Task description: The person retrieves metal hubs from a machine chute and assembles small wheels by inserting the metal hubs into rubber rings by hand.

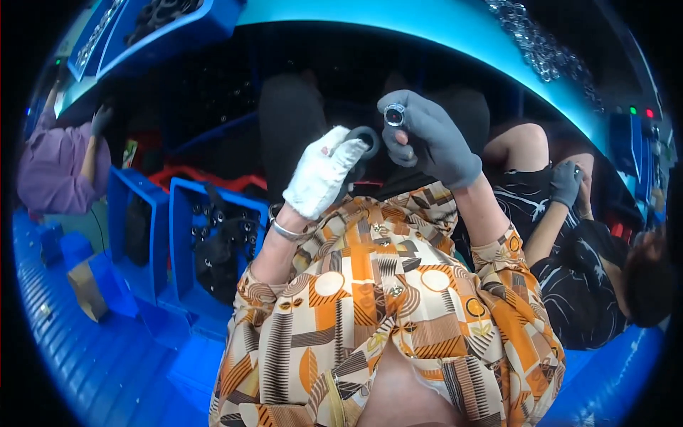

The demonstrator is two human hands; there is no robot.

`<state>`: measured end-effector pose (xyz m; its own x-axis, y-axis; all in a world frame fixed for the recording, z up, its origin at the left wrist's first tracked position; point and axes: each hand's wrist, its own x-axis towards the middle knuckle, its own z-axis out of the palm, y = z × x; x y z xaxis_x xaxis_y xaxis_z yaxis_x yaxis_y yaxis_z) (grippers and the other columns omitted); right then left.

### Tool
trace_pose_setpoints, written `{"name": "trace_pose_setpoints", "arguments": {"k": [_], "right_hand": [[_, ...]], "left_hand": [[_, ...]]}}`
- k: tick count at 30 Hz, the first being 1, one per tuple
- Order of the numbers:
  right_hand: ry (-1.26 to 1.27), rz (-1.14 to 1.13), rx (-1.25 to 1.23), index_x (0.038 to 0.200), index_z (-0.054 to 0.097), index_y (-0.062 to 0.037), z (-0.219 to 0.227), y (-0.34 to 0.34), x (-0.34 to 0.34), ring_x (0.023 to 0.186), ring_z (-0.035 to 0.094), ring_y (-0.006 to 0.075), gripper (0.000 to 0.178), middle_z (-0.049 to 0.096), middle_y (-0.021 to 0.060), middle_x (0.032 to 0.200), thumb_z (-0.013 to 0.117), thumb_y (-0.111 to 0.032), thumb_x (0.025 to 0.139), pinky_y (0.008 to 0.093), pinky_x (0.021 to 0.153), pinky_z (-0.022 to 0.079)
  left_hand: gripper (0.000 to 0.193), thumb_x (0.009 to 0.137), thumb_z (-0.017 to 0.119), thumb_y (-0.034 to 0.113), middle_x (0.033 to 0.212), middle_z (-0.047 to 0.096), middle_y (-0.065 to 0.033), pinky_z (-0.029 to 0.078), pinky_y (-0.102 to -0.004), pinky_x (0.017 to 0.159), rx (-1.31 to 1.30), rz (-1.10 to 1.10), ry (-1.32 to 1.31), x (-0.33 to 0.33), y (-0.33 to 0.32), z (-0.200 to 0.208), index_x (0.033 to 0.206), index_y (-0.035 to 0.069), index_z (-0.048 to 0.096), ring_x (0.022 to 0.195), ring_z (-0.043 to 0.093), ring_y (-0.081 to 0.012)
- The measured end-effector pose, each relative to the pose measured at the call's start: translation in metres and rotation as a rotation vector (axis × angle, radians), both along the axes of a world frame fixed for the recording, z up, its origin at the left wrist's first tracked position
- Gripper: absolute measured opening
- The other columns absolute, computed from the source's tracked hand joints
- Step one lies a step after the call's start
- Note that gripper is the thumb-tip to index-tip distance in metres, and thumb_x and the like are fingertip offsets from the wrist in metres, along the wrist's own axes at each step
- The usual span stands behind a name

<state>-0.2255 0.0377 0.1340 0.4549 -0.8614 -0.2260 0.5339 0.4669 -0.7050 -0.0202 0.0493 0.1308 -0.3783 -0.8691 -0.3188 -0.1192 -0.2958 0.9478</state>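
My left hand, in a white glove, is closed round a black ring whose round opening faces up. Close by on the right, my right hand wears a grey glove with a bare fingertip showing. It pinches a small shiny metal ring with a dark centre between thumb and fingers. The two held parts are near each other but apart, above my lap. What lies under the fingers of the left hand is hidden.
Blue bins with black parts stand at my left. Another blue bin sits on the turquoise table at far left; shiny metal rings lie on its right. Co-workers sit on both sides, one in a purple shirt.
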Motion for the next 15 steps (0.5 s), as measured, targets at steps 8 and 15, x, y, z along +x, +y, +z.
{"name": "trace_pose_setpoints", "arguments": {"k": [8,15], "right_hand": [[0.800,-0.122,-0.728,0.106,0.057,-0.0037,0.004,0.027,0.020,0.073,0.060,0.0124,0.028,0.064,0.0072,0.087,0.071,-0.006,0.080,0.0255,0.065,0.049],[0.810,-0.126,-0.899,0.106,0.061,-0.0053,-0.009,0.040,0.022,0.074,0.063,0.0205,0.032,0.063,0.0088,0.088,0.074,-0.007,0.077,0.0280,0.065,0.050]], "left_hand": [[0.026,0.093,0.060,0.031,0.074,0.054,0.0007,0.040,-0.0233,0.061,-0.130,0.039,0.016,0.000,0.019,-0.004,0.096,0.005,0.060,0.068,0.048,-0.0060],[0.025,0.094,0.059,0.027,0.084,0.061,-0.0011,0.043,-0.0246,0.066,-0.145,-0.062,-0.100,0.005,0.033,-0.007,0.103,0.004,0.061,0.073,0.052,-0.0082]]}}
